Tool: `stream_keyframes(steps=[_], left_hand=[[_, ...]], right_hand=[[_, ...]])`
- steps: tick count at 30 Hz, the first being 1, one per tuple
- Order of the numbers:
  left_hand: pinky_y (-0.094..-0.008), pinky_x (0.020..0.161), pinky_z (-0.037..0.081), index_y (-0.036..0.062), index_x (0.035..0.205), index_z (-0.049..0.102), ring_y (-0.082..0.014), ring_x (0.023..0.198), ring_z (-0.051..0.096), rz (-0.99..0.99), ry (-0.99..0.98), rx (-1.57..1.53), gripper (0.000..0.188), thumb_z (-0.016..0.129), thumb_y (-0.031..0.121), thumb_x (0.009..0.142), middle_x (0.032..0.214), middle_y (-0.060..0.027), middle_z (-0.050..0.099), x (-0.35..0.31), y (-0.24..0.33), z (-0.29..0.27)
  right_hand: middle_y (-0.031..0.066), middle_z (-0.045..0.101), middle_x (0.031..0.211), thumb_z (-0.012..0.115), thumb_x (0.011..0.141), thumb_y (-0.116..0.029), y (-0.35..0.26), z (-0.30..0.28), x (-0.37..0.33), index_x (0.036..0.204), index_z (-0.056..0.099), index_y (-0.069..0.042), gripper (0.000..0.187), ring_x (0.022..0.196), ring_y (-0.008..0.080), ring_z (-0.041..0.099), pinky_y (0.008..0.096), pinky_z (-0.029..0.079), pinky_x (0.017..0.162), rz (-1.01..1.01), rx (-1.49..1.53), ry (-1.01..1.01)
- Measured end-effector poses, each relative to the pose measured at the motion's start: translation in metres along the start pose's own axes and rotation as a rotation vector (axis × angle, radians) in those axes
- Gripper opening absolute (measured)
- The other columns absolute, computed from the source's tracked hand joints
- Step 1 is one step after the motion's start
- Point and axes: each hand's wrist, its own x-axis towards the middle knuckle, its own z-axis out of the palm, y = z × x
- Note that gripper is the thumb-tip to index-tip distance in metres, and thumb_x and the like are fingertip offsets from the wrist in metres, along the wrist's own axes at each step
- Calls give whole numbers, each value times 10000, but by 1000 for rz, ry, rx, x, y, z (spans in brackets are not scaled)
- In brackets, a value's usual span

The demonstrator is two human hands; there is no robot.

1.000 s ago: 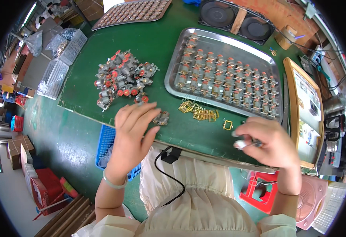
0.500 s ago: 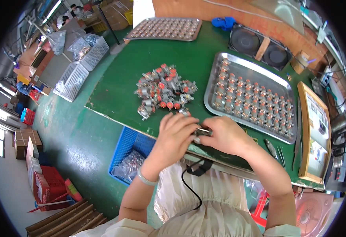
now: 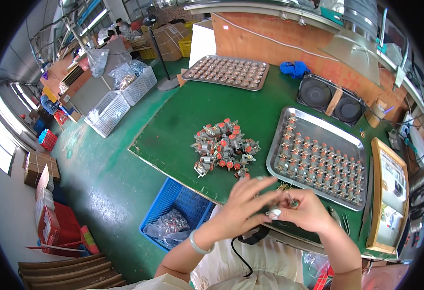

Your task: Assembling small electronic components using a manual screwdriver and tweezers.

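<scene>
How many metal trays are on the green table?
2: one metal tray near the far edge of the green table, the other tray at its right, just beyond the right hand. Any stacked underneath would be hidden.

Workbench [image 3: 173, 113] is showing green. Component pile [image 3: 227, 145] near its front edge is showing grey with orange-red caps. Tray [image 3: 313, 126] toward right edge is gleaming silver, its components [image 3: 320, 166] forming grey-and-orange rows. Back edge: cloth [image 3: 294, 69] is showing bright blue, speakers [image 3: 316, 93] are showing black. Right-edge frame [image 3: 377, 193] is showing yellow-tan.
</scene>
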Motion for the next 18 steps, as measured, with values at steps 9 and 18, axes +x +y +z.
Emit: stream_keyframes(steps=[9,18], left_hand=[[-319,760,451,9,1028,570,-230,912,551,-52,222,-188,236,596,94,809,1095,-130,537,5,21,17],[-236,619,465,-6,1009,568,-115,728,546,-361,29,-615,279,666,49,753,928,-78,578,1,24,14]], right_hand=[[-1,562,753,656,764,-51,-2,13,-21,874,586,-12,136,610,43,463,192,371,511,-104,62,305],[79,570,737,646,679,21,-12,6,-25,854,583,-15,190,585,158,553,258,429,469,-461,-563,345]])
